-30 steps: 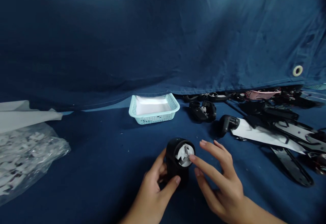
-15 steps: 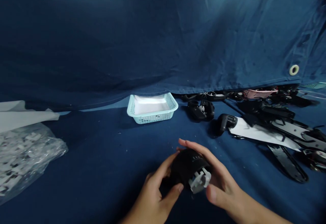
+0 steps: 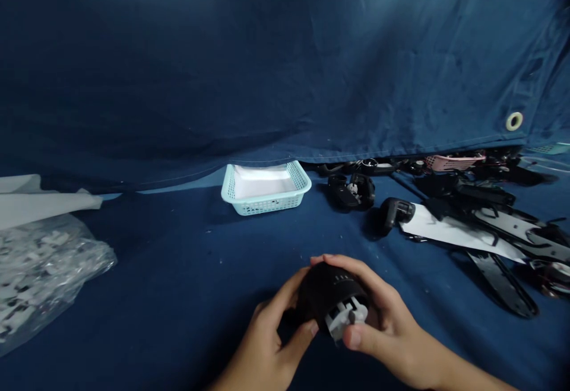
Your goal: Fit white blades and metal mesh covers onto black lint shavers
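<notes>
Between my two hands is a black rounded plastic housing (image 3: 327, 287) with small light marks on its top. A grey plastic insert (image 3: 345, 318) shows in its open end, which faces me and to the right. My left hand (image 3: 280, 326) is closed round the housing's left side, thumb at the front. With its fingers over the far right side, my right hand (image 3: 387, 320) also grips the housing. The right thumb presses on the grey insert. The housing's underside is hidden.
A light blue basket (image 3: 267, 206) lined with white stands ahead. Bagged grey and white parts (image 3: 48, 272) lie at left. To the right are an open black housing (image 3: 351, 192), a curved black part (image 3: 392, 216), several long black parts (image 3: 503, 284) and a pink basket (image 3: 454, 162).
My right thumb has moved left onto the grey insert, and my right fingers have drawn in closer round the housing. My left hand has kept its hold.
</notes>
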Available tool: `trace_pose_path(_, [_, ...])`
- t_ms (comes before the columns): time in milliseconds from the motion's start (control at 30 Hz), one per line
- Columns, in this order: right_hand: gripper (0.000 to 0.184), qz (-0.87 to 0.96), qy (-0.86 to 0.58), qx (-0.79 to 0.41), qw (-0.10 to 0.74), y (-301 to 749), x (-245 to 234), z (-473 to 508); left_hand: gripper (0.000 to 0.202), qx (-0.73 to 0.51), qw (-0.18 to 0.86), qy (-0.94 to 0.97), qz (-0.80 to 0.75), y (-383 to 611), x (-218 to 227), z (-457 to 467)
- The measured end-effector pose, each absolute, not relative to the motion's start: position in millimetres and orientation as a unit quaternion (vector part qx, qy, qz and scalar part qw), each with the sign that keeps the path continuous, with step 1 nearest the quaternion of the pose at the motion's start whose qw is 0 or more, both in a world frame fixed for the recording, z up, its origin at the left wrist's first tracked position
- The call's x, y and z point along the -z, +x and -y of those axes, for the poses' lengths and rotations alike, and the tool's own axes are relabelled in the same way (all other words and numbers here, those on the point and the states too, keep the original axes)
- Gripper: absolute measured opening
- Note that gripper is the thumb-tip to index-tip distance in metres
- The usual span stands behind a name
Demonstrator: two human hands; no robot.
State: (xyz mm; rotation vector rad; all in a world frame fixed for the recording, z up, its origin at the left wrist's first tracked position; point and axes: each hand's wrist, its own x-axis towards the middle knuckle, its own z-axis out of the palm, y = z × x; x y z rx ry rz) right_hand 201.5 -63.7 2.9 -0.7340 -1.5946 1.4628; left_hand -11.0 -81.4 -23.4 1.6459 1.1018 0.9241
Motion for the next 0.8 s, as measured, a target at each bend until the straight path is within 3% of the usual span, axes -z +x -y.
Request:
trace_pose_path(367, [0.067,0.783,-0.270,-0.345,0.440,201,-4,60,0.056,-0.380,0.442,0.676,-0.451,-12,23,82])
trace_pose_path(533, [0.091,0.781,-0.251,-0.368,0.438,202,0,55,0.053,-0.386,0.444,0.682,-0.435,-13,24,82])
trace_pose_path(800, [0.069,0.774,-0.252,-0.351,0.462,200,-3,56,0.054,-0.367,0.432,0.687,-0.455,-14,28,81])
